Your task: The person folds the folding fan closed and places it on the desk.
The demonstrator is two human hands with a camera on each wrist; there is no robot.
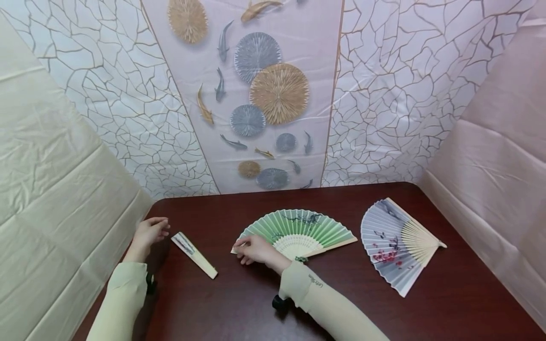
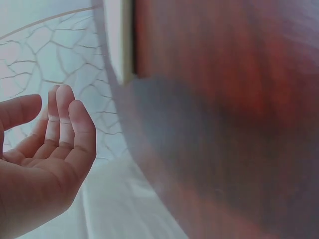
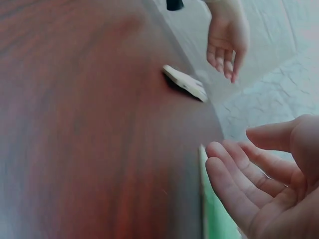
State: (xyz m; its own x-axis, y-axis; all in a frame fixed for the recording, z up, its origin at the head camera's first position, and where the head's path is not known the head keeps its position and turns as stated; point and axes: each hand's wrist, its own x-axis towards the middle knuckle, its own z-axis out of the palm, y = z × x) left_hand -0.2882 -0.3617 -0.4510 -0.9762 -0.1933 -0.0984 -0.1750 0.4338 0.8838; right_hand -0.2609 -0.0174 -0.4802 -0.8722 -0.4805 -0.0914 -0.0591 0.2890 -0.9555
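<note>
A folded fan (image 1: 194,255) with pale wooden sticks lies slantwise on the dark table, at the left. Just to its left my left hand (image 1: 150,233) hovers with loosely bent fingers and holds nothing; the left wrist view shows its palm (image 2: 45,172) bare. A green folding fan (image 1: 294,226) lies spread out in the middle of the table. My right hand (image 1: 257,250) is over the left end of that fan and covers part of it. In the right wrist view its fingers (image 3: 239,184) are relaxed, with nothing between them and the thumb.
A spread grey-purple fan (image 1: 390,246) with red blossoms lies at the right, its pivot end toward the table's right edge. The reddish-brown table (image 1: 239,308) has patterned cloth (image 1: 273,142) behind it and pale cloth walls at both sides.
</note>
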